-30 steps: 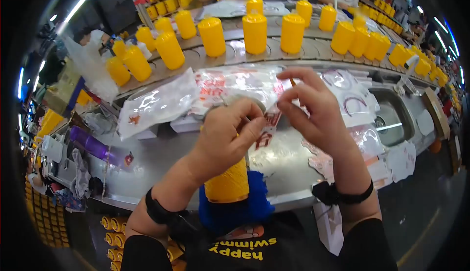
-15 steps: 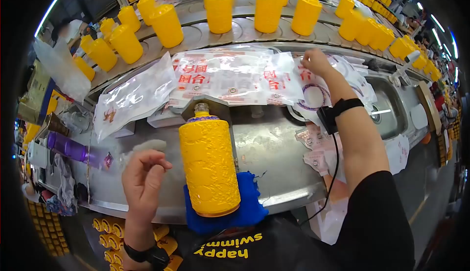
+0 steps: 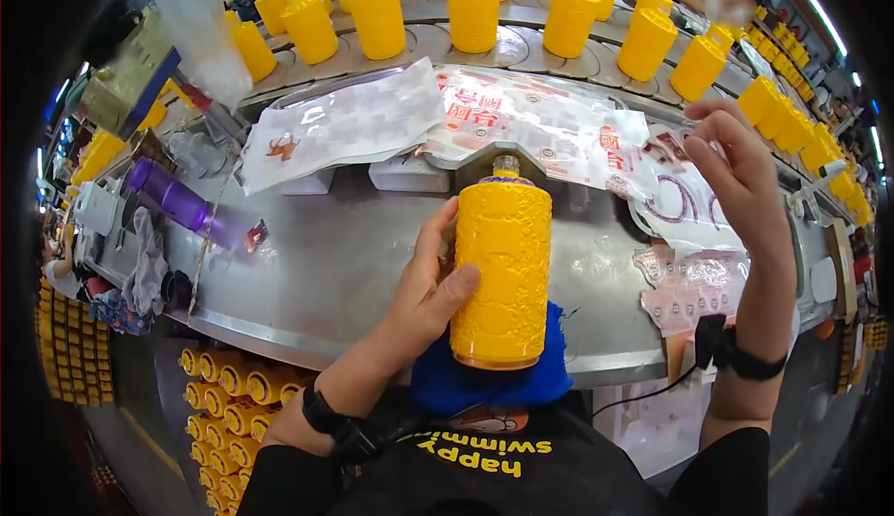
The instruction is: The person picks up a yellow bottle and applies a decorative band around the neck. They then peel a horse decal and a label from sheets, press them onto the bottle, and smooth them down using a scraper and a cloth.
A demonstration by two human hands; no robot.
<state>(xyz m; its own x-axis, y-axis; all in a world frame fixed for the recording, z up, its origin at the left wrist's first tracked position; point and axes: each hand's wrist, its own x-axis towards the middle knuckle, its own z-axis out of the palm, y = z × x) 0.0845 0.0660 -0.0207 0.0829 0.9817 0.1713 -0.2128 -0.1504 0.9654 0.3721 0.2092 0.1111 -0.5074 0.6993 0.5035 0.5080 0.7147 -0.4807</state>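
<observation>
Tube light [image 3: 818, 11] upper right, bright; glare on glossy sheets [image 3: 549, 111], sheen on steel counter [image 3: 307, 246]. Yellow bottle [image 3: 501, 274] evenly lit, crisp. Fisheye bend, black corners; background dim, probably out of focus.

You are on the floor of a factory workshop: at your steel workbench [image 3: 307, 255], a yellow bottle [image 3: 501, 274] matches the row of bottles [image 3: 473, 11] lining a plated conveyor [image 3: 426, 43]. Printed sheets [image 3: 340, 125] cover the bench's far edge, more yellow pieces [image 3: 233, 404] mass below, and a strip light [image 3: 818, 11] glows overhead.
</observation>
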